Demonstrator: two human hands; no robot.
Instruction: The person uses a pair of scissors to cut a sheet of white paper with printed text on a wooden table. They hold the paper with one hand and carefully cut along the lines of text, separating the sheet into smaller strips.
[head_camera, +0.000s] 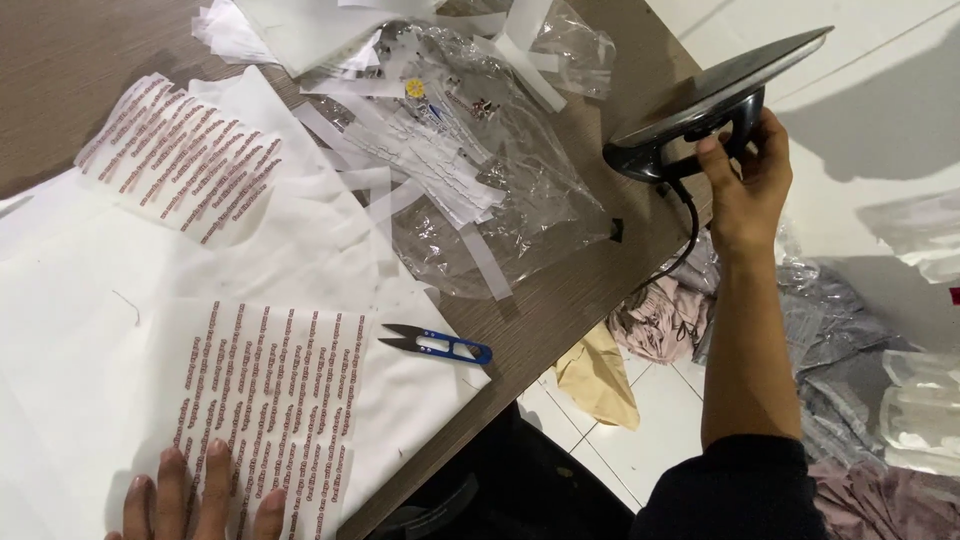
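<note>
We note our right hand (745, 185) clamped on the iron (700, 105) at two o'clock, left hand (195, 495) fingers spread flat on the printed sheet (265, 400); nearby plastic bag (520, 200) risks melting.

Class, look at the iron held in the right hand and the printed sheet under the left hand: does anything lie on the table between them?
Yes. The blue-handled thread snips lie beside the printed transfer sheet, and crumpled clear plastic with white paper strips sits between it and the dark clothes iron.

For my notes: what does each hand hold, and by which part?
Right hand grips the iron by its handle; left hand holds nothing, resting flat on the printed sheet.
</note>
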